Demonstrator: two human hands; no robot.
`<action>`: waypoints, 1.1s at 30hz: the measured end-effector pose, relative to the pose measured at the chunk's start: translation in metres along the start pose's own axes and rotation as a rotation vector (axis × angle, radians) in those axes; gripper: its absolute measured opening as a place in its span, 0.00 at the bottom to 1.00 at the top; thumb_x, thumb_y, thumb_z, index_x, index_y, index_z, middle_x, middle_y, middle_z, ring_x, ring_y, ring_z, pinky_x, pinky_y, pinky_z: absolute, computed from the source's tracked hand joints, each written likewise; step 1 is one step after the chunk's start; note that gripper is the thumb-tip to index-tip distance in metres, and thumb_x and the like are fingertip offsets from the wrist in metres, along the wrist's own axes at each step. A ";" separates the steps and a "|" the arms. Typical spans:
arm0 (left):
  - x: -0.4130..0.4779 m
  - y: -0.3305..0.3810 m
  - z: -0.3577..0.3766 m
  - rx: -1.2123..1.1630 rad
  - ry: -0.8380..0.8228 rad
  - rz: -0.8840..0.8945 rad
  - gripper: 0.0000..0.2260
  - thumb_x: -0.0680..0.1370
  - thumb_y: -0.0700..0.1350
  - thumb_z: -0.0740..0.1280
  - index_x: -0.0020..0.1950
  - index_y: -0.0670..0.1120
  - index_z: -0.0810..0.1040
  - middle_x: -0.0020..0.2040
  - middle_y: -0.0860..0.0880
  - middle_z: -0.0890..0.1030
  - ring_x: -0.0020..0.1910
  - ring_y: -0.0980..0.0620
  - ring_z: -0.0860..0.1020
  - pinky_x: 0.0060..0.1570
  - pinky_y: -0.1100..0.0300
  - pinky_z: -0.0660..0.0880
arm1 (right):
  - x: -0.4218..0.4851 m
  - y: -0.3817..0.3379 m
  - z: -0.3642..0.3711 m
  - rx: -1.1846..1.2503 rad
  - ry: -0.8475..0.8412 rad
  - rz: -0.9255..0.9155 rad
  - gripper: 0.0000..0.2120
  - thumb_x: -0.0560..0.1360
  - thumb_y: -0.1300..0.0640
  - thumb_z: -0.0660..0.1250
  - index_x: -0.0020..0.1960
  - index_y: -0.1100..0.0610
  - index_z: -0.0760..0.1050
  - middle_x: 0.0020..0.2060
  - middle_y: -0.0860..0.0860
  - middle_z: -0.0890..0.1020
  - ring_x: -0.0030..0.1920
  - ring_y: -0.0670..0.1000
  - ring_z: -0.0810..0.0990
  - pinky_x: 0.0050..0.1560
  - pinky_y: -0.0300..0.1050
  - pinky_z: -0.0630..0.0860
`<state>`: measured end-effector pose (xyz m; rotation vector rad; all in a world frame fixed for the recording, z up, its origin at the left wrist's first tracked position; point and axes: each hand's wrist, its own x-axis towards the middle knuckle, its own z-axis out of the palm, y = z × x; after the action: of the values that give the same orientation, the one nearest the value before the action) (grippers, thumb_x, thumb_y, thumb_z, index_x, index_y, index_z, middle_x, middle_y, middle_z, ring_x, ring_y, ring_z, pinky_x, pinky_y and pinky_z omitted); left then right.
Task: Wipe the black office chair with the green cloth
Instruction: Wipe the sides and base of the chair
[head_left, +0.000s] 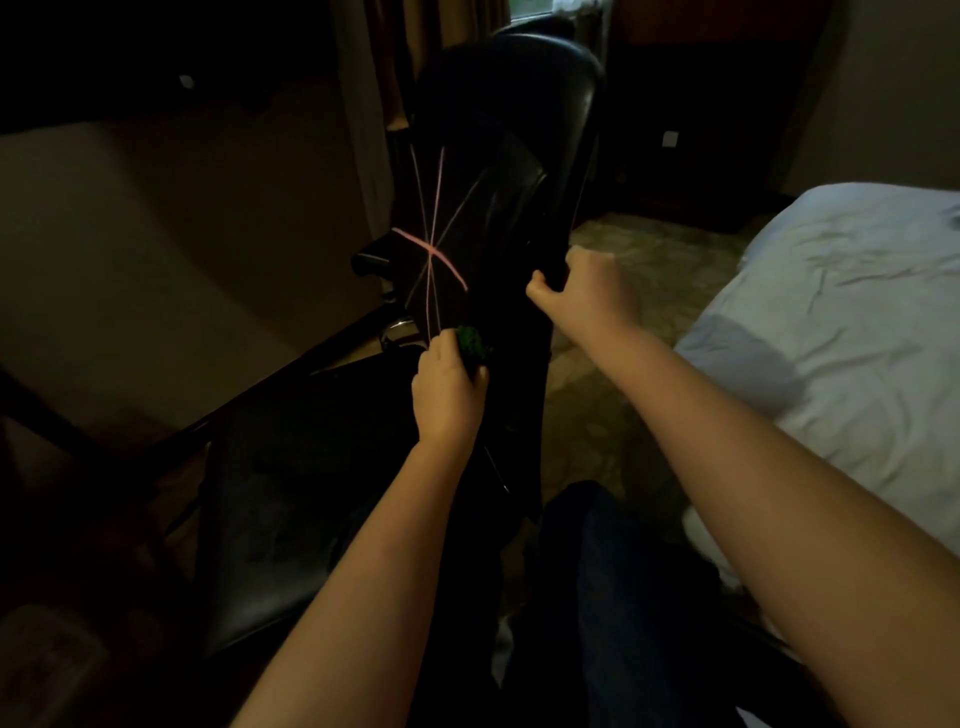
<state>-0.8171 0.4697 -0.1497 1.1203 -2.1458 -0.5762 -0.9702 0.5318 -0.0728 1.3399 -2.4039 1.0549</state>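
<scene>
Fingers of the left hand (448, 397) curl round the cloth (471, 344), which is bunched and pressed low on the chair (524, 114) at centre frame, just under crossing pink lines (431, 249). The right hand (584, 291) grips the chair's dark edge right of centre, apparently steadying it. Wiping of the lower back seems under way. The next move likely calls for sweeping the cloth along the surface while the right hand stops any swivel.
</scene>
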 end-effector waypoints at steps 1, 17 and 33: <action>0.001 0.001 -0.002 -0.004 -0.014 -0.010 0.15 0.77 0.41 0.68 0.62 0.45 0.70 0.58 0.46 0.75 0.57 0.46 0.74 0.56 0.44 0.75 | 0.001 0.000 0.001 0.012 -0.002 0.000 0.13 0.75 0.46 0.65 0.40 0.55 0.71 0.30 0.47 0.70 0.33 0.51 0.74 0.29 0.42 0.65; 0.058 0.090 -0.055 -0.044 0.226 0.319 0.16 0.77 0.43 0.68 0.63 0.41 0.74 0.60 0.44 0.75 0.60 0.46 0.73 0.58 0.56 0.71 | -0.005 -0.001 0.010 -0.024 0.003 0.003 0.05 0.76 0.54 0.68 0.47 0.56 0.76 0.36 0.52 0.76 0.40 0.59 0.80 0.26 0.38 0.56; 0.055 0.069 -0.027 0.124 0.281 0.284 0.12 0.80 0.45 0.63 0.61 0.41 0.72 0.58 0.44 0.75 0.56 0.45 0.73 0.51 0.52 0.73 | -0.010 -0.001 0.019 0.028 0.143 -0.024 0.12 0.73 0.46 0.67 0.44 0.56 0.76 0.32 0.50 0.74 0.31 0.52 0.73 0.27 0.39 0.59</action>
<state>-0.8603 0.4587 -0.0689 0.8781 -2.0634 -0.1487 -0.9601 0.5258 -0.0907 1.2540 -2.2728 1.1408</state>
